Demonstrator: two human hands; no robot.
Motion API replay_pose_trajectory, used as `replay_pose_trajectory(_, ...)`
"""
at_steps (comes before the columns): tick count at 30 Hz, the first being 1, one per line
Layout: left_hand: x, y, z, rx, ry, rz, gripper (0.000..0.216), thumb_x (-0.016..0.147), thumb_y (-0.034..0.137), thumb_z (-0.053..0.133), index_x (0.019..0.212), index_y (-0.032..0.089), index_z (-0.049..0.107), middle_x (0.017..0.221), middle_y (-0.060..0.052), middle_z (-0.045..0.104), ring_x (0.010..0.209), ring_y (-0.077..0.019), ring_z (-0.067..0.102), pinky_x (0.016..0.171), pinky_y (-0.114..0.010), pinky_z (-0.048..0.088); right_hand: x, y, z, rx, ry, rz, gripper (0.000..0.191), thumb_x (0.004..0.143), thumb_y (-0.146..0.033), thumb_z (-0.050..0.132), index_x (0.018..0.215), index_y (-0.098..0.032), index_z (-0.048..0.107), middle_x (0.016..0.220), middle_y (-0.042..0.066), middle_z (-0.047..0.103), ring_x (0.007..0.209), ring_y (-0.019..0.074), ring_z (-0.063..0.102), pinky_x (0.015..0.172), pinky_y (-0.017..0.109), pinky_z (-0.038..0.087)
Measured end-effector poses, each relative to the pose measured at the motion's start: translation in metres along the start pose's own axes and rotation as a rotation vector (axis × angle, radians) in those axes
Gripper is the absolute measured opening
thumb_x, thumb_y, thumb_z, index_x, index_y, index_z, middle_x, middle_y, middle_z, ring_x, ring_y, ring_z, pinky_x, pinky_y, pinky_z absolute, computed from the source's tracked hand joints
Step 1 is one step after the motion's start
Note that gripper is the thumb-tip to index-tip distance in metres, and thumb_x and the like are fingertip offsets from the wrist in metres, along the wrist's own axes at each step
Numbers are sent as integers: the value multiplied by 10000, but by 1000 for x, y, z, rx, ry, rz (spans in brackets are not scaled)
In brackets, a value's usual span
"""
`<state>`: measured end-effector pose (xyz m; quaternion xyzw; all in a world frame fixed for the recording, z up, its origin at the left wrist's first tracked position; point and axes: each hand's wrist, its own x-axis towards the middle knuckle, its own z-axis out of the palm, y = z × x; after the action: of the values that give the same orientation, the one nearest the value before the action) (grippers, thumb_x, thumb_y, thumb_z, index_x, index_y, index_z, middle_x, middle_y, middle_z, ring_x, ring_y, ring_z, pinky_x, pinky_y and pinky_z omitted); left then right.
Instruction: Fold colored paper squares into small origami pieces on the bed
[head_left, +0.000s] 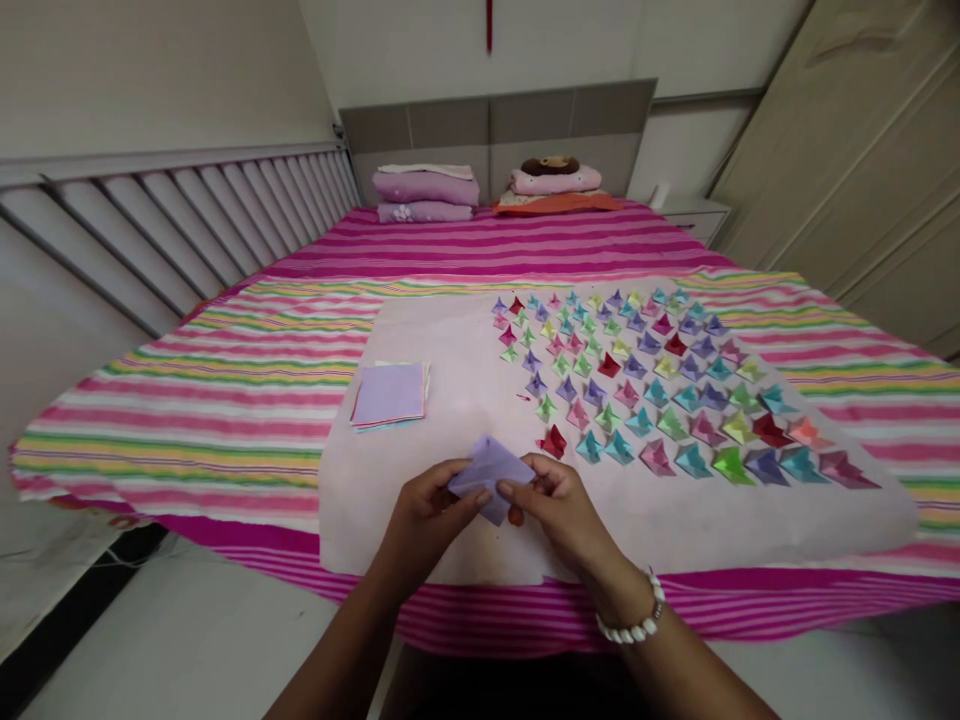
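A partly folded sheet of purple origami paper (pixel 491 468) is held up between both hands, above the near part of a large pale paper sheet. My left hand (pixel 429 508) pinches its left side, thumb on top. The right side is gripped by my right hand (pixel 556 500), its thumb close to the left one near the paper's middle. A small orange-brown thing (pixel 515 515) shows just under the right fingers; I cannot tell what it is. To the left lies a stack of square paper (pixel 390 393), purple on top. Rows of colourful folded paper pieces (pixel 649 370) spread out to the right.
The pale sheet (pixel 450 340) lies on a striped bed (pixel 210 400). Folded bedding (pixel 426 192) and a second pile (pixel 556 187) rest by the headboard (pixel 420 125). A slatted rail (pixel 187 215) runs along the left, a nightstand (pixel 694 220) stands at the back right.
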<state>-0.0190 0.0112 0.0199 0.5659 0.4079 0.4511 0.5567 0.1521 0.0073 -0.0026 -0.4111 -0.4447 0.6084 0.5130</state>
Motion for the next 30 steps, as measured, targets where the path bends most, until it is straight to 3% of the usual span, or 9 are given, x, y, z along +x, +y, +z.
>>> replay_pose_trajectory(5,0,0,1,-39,88,-22,149,726,215,727,871,183,741,745,-9,740,662,-121,640,626,-215,518,-1,-1,1,36,1,-16,222,698,-324,771,830,-171,677,529,-27,629,432,87,525,459,203,418)
replay_pose_trajectory(9,-1,1,-1,3,83,26,142,737,188,711,869,208,759,846,-27,754,743,-138,653,670,-224,520,-1,0,1,74,78,-130,447,668,-255,784,1097,-255,660,836,-10,663,484,61,524,451,196,452)
replay_pose_trajectory(11,-2,1,-2,19,69,51,155,748,169,695,875,228,761,851,-22,749,735,-133,645,663,-223,517,-3,0,0,53,107,-174,495,674,-243,774,1151,-279,648,845,-14,643,491,61,523,450,201,462)
replay_pose_trajectory(15,-2,2,-5,56,-5,137,229,786,122,628,913,260,760,881,-19,727,696,-114,605,638,-220,497,-6,-1,-2,-42,85,-221,411,725,-210,724,1131,-259,679,548,-56,557,452,88,511,455,218,464)
replay_pose_trajectory(17,-2,1,-7,80,-53,173,261,814,115,582,934,267,757,893,-24,706,695,-113,587,624,-220,482,-8,-3,-2,-59,68,-256,387,745,-187,692,1124,-261,686,514,-54,550,454,98,517,452,220,463)
replay_pose_trajectory(23,-5,7,-8,111,-123,179,268,849,144,549,990,266,741,942,-42,649,747,-125,572,640,-232,465,-10,-7,0,-99,0,-406,311,790,-135,602,1021,-301,730,888,23,643,531,80,559,468,213,480)
replay_pose_trajectory(27,-6,10,-6,97,-147,171,225,852,240,583,1024,240,728,961,-61,640,813,-159,588,685,-266,483,-13,-9,-2,-155,-38,-400,359,797,-96,553,1031,-312,719,920,17,627,570,85,587,521,224,486)
replay_pose_trajectory(30,-4,7,-4,152,-63,164,172,843,269,608,928,222,750,870,-52,647,793,-162,597,675,-271,485,-13,-11,-4,-156,-79,-394,331,831,-154,533,1076,-298,703,979,33,633,639,111,601,586,253,501)
